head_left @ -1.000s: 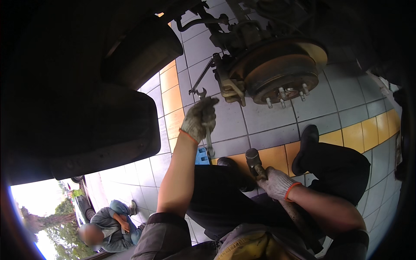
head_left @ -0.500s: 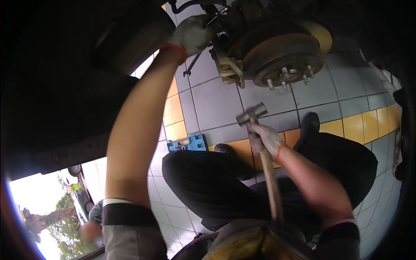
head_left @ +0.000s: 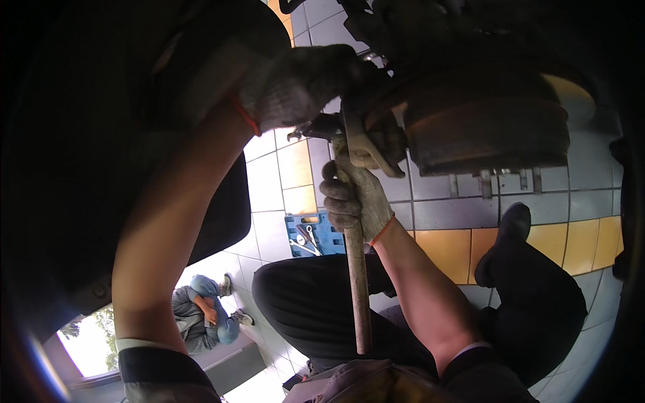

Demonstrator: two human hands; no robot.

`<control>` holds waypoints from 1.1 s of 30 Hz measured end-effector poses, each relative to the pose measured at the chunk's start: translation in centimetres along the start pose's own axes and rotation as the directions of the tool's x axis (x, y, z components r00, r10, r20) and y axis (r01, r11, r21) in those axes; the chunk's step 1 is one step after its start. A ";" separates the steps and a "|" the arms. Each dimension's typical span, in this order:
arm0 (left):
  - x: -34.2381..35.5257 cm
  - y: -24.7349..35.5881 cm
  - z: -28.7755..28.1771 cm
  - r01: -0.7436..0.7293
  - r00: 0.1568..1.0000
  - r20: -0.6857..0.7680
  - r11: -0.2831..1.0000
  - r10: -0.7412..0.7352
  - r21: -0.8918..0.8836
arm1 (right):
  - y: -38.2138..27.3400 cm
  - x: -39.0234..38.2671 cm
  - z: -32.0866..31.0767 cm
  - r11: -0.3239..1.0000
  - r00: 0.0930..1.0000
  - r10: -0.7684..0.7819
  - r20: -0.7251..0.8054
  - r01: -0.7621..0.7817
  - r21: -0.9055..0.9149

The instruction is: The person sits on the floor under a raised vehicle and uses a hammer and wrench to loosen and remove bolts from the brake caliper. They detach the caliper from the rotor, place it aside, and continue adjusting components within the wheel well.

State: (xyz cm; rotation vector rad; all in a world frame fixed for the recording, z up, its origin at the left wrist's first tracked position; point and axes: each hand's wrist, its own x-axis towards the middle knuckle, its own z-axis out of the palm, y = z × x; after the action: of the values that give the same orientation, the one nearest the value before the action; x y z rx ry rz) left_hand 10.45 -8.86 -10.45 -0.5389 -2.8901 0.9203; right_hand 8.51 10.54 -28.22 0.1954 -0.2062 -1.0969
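My right hand [head_left: 356,198], in a knitted glove with an orange cuff, is closed round the wooden handle of a hammer [head_left: 359,289]. Its dark head is up beside a metal bracket [head_left: 366,144], partly hidden; I cannot tell whether they touch. Above it my left hand [head_left: 295,87], gloved too, reaches in among the dark suspension parts with its fingers curled. The open jaw of a wrench [head_left: 293,136] sticks out below that glove; the rest is covered by the hand. To the right of the bracket is a rusty brake disc [head_left: 487,127] with wheel studs pointing down.
On the tiled floor [head_left: 450,208] lies a blue tool case [head_left: 312,235] with wrenches in it. A dark car body [head_left: 60,168] fills the left side. Behind, a person [head_left: 208,316] in blue trousers sits low. My bent legs [head_left: 316,302] are under my arms.
My right hand has carried the hammer up and left, from over the floor to beside the bracket. The view has shifted closer to the brake disc, and the sitting person shows more fully.
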 end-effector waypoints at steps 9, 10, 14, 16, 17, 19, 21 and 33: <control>0.4 1.4 1.5 0.230 0.965 -0.051 0.924 -0.257 -0.306 | 1.7 0.8 -4.1 0.912 0.962 -0.062 0.265 -0.053 0.407; 0.5 1.2 1.8 0.188 0.977 -0.047 0.949 -0.206 -0.252 | 2.1 0.7 -4.0 0.935 0.977 0.008 0.213 -0.083 0.346; 0.5 0.8 1.7 0.236 0.970 0.061 0.861 -0.234 -0.451 | 1.7 0.5 -4.3 0.943 0.996 -0.091 -0.020 0.093 0.319; 0.4 1.1 0.8 0.370 0.919 0.127 0.711 -0.373 -0.598 | 0.7 0.1 -5.4 0.879 0.987 -0.137 -0.085 0.161 0.448; 0.2 1.5 0.3 0.436 0.877 0.166 0.603 -0.451 -0.668 | 0.5 -0.1 -5.9 0.872 0.987 -0.159 -0.005 0.143 0.468; -0.6 2.3 -1.1 0.673 0.685 0.561 0.109 -0.464 -0.732 | 0.2 -0.5 -7.0 0.929 0.974 -0.163 0.159 0.098 0.356; -1.1 2.9 -1.7 0.656 0.601 0.645 -0.170 -0.472 -0.736 | 0.4 -0.7 -7.6 0.946 0.994 -0.103 -0.048 0.112 0.303; -0.7 2.2 -1.4 0.545 0.823 0.249 0.588 -0.510 -0.597 | 1.5 -0.4 -6.6 0.981 0.958 -0.072 -0.277 0.119 0.155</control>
State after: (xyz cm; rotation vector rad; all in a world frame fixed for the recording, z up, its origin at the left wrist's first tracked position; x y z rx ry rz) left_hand 11.96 -6.71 -10.54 0.3669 -3.0507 -0.1876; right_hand 11.40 11.90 -34.19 0.5100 -0.0448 -1.1363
